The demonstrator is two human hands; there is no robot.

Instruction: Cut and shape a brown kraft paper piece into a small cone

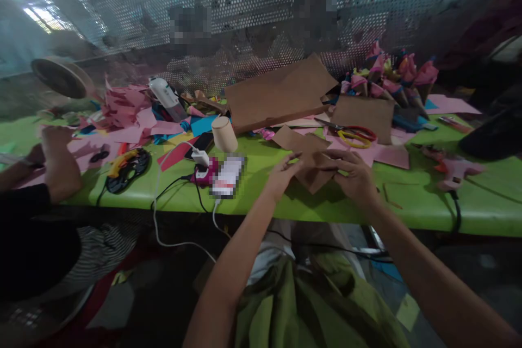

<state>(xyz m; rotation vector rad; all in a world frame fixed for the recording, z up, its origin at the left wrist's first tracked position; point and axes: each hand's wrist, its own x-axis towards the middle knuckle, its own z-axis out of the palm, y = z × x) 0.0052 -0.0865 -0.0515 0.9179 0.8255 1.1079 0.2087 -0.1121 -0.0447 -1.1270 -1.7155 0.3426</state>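
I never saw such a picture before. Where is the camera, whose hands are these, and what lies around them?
There is no machine: the camera sits on a person's head, looking forward and down. That person's bare left hand and right hand hold a folded brown paper piece over a bright green table. Beyond it lie scissors with red and yellow handles and a large brown sheet; to the left is a beige tapered cylinder, to the right a pink gun-shaped tool. Far left: another person's arm.
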